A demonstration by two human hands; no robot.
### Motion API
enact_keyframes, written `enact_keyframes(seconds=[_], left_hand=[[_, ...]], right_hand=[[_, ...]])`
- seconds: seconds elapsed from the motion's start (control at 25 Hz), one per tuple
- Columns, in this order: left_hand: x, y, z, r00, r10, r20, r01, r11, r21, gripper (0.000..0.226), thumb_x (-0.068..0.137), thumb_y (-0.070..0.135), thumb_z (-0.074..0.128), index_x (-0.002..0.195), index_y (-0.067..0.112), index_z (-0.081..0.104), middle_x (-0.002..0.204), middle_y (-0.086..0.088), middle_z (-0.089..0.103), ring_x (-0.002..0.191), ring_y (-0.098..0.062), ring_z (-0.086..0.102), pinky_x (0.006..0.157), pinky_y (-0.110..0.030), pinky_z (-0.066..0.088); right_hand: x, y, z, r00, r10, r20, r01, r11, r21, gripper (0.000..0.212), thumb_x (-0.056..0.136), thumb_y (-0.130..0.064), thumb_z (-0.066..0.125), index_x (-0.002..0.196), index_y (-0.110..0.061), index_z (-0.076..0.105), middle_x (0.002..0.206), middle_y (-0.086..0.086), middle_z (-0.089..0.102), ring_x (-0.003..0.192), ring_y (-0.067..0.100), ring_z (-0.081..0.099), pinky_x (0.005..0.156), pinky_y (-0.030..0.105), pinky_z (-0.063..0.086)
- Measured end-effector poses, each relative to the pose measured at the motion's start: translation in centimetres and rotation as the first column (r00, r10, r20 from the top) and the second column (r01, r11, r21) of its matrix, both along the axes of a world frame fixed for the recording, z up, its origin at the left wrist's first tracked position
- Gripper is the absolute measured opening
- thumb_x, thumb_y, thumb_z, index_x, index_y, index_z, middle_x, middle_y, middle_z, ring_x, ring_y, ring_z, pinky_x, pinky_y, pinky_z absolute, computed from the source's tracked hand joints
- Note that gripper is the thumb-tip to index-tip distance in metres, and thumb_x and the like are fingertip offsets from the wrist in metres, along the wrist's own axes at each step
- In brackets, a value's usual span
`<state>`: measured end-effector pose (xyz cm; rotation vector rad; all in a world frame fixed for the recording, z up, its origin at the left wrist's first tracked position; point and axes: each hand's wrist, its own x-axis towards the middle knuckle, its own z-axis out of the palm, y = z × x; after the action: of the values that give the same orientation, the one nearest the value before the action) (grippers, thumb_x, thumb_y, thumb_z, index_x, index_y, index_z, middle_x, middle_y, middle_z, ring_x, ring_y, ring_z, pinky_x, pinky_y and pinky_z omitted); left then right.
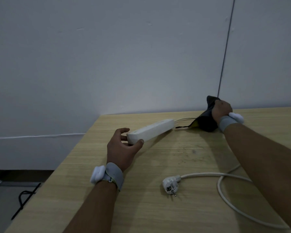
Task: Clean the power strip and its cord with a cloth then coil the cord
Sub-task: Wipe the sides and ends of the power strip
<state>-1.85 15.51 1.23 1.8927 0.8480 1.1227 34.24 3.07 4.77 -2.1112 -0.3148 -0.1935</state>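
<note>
Cord-wiping step judged in hand. Left hand (123, 148) is pinching the strip (151, 130) end on the bench (183, 155); right hand (221, 109) is clenching the cloth (206, 122) around the cord (225, 195). Next: sliding toward the plug (170, 184).

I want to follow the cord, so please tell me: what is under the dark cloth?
The white cord leaves the power strip and runs under the dark cloth, gripped by the right hand. Its course beneath is covered; only wooden table shows around it.

Left hand (123, 148) gripping, right hand (223, 109) clenched.
</note>
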Motion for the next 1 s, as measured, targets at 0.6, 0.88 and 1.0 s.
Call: enact_keyframes(seconds=[0.6, 0.88, 1.0], left_hand=[[-0.1, 1.8, -0.5, 0.999, 0.018, -0.046, -0.041, 0.803, -0.595, 0.052, 0.087, 0.050, 0.062, 0.105, 0.002, 0.054, 0.069, -0.026, 0.069, 0.059, -0.039, 0.069, 0.053, -0.042, 0.058], [0.5, 3.0, 0.1, 0.998, -0.001, -0.063, -0.045, 0.692, -0.720, 0.056, 0.095, 0.044, 0.051, 0.123, -0.004, 0.051, 0.069, -0.021, 0.066, 0.041, -0.029, 0.061, 0.040, -0.031, 0.050], [0.3, 3.5, 0.5, 0.989, -0.026, -0.147, -0.083, 0.718, -0.691, 0.054, 0.097, 0.046, 0.045, 0.121, -0.002, 0.053, 0.078, -0.018, 0.064, 0.049, -0.029, 0.057, 0.054, -0.035, 0.053]], right_hand=[[-5.3, -4.4, 3.2, 0.775, 0.484, -0.406, -0.036, 0.675, 0.737, 0.029, 0.084, -0.025, 0.059, 0.105, -0.006, 0.066, 0.090, 0.012, 0.071, 0.073, 0.029, 0.067, 0.058, 0.035, 0.054], [-9.0, -5.2, 4.4, 0.720, 0.570, -0.397, -0.169, 0.698, 0.696, 0.021, 0.086, -0.026, 0.061, 0.096, -0.008, 0.066, 0.089, 0.013, 0.071, 0.075, 0.031, 0.067, 0.068, 0.042, 0.057], [-10.1, -5.5, 4.7, 0.699, 0.584, -0.412, -0.212, 0.720, 0.661, 0.020, 0.086, -0.024, 0.061, 0.095, -0.007, 0.066, 0.086, 0.013, 0.071, 0.075, 0.031, 0.067, 0.064, 0.040, 0.057]])
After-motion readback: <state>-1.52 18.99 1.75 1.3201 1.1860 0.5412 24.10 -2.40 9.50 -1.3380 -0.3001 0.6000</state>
